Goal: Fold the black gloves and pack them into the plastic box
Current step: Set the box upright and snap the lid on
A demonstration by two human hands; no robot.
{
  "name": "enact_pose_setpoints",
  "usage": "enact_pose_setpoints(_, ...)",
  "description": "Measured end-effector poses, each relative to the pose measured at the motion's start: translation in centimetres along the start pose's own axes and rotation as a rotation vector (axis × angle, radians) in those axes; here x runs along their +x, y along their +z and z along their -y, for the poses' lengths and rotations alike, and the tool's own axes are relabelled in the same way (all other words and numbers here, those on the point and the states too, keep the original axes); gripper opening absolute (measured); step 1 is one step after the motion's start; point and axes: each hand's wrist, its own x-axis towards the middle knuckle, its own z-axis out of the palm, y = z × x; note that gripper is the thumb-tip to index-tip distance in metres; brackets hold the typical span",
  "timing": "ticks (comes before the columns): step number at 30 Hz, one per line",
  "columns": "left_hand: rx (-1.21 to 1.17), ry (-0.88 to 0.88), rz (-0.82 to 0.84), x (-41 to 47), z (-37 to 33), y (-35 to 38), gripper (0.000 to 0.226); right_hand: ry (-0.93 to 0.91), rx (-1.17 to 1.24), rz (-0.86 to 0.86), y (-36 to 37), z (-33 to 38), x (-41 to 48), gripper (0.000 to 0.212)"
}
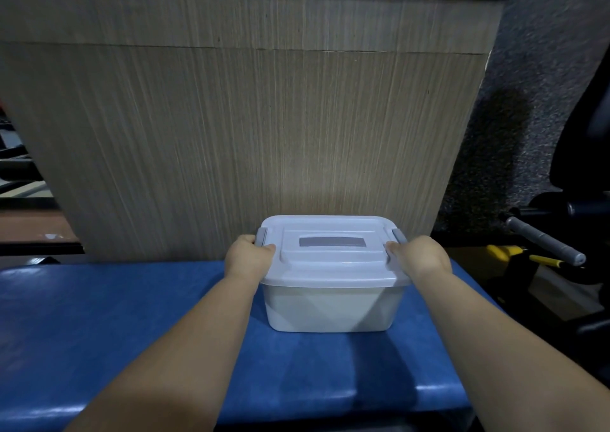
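Plastic box (333, 306), white lid (330, 230) on, sits lower centre of frame on blue padded surface (99, 332) before wood-grain panel (231, 117); left hand (249, 257) and right hand (420, 256) grip the plastic box at opposite lid edges, fingers curled by grey side latches (261, 236), thumbs on top.

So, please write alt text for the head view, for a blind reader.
The left hand and right hand grip the lid edges of a closed white plastic box, beside its grey latches, on a blue padded surface. A wooden panel stands behind it.
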Motion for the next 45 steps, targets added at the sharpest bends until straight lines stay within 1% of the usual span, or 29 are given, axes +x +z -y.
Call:
enact_pose_setpoints(1, 0.002, 0.003, 0.002, -0.1, -0.1, 0.0, 0.037, -0.003, -0.012, -0.003, 0.0, 0.1, 0.0, 0.033)
enact_pose_setpoints(4, 0.004, 0.014, 0.006, -0.2, -0.2, 0.0, 0.038, 0.006, 0.006, -0.020, 0.0, -0.1, 0.0, 0.041)
enact_pose_setpoints(8, -0.013, 0.048, 0.048, -1.1, -0.5, -0.2, 0.046, 0.002, 0.047, 0.007, -0.2, -0.3, -0.5, 0.046)
enact_pose_setpoints(10, -0.013, 0.076, 0.073, -1.6, -0.3, -0.4, 0.050, -0.039, 0.118, 0.033, -0.3, -0.7, -0.6, 0.047)
enact_pose_setpoints(13, 0.037, 0.137, 0.105, -2.3, 0.4, -0.2, 0.055, -0.128, 0.291, 0.029, -0.1, -2.0, -1.4, 0.060)
enact_pose_setpoints(16, 0.176, 0.213, 0.087, -3.6, 0.9, 0.0, 0.061, -0.202, 0.346, 0.041, 0.6, -2.9, -2.8, 0.067)
enact_pose_setpoints(17, 0.189, 0.247, 0.090, -3.9, 1.0, -0.1, 0.064, -0.214, 0.348, 0.038, 0.9, -2.9, -3.1, 0.067)
enact_pose_setpoints(20, 0.205, 0.325, 0.150, -4.3, 1.2, -0.6, 0.071, -0.226, 0.352, -0.011, 1.4, -2.7, -3.4, 0.067)
enact_pose_setpoints(23, 0.226, 0.346, 0.185, -3.9, 1.3, -0.9, 0.075, -0.236, 0.333, -0.008, 1.5, -2.2, -2.7, 0.066)
enact_pose_setpoints(30, 0.213, 0.357, 0.138, -2.0, 1.7, -0.4, 0.079, -0.263, 0.333, 0.035, 2.7, -1.3, -0.5, 0.066)
enact_pose_setpoints(38, 0.192, 0.354, 0.134, 0.9, 2.2, -0.6, 0.085, -0.245, 0.329, 0.040, 4.2, 0.3, 0.6, 0.066)
enact_pose_setpoints(45, 0.181, 0.373, 0.136, 1.6, 2.5, -0.4, 0.085, -0.237, 0.356, 0.017, 4.6, 0.4, 1.0, 0.064)
